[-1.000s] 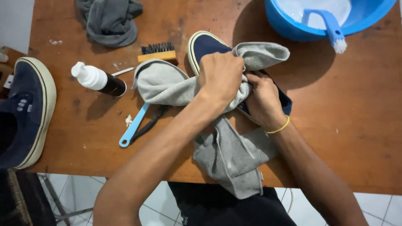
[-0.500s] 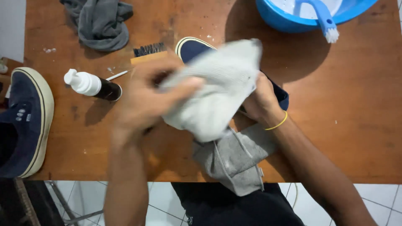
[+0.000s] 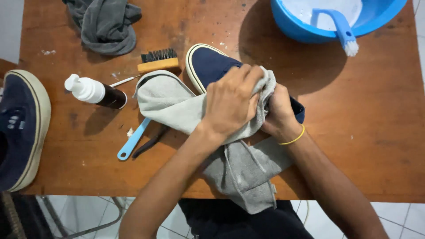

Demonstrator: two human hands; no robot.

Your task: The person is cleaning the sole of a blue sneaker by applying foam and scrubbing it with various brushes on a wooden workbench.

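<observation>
So the person's got a navy sneaker [image 3: 212,66] lying mid-frame on the wooden table [image 3: 376,132], toe pointing to the upper left, with a light grey cloth [image 3: 172,104] wrapped over the middle of it. The left hand [image 3: 232,104] is pressed down on top, fingers closed around a bunch of the cloth. The right hand [image 3: 278,113] is tucked in just beside it, clamped on the shoe's heel end through the fabric. The cloth's loose tail hangs off the near table edge toward the person's lap.

What could go wrong, imo: that dangling tail could drag the cloth off if the grip loosens. The small dark bottle with the white pump cap [image 3: 95,91] is lying on its side at left, so it could roll or leak if an elbow knocks it. The wooden brush [image 3: 158,61] sits right next to the toe, easy to shove. The other sneaker [image 3: 22,128] hangs over the left table edge and looks like one bump sends it to the floor.

Containers: the blue basin [image 3: 290,24] at the upper right holds whitish, soapy-looking water, with a blue-handled brush [image 3: 338,26] resting in it, bristles poking over the rim. Can't tell how full the bottle is.
</observation>
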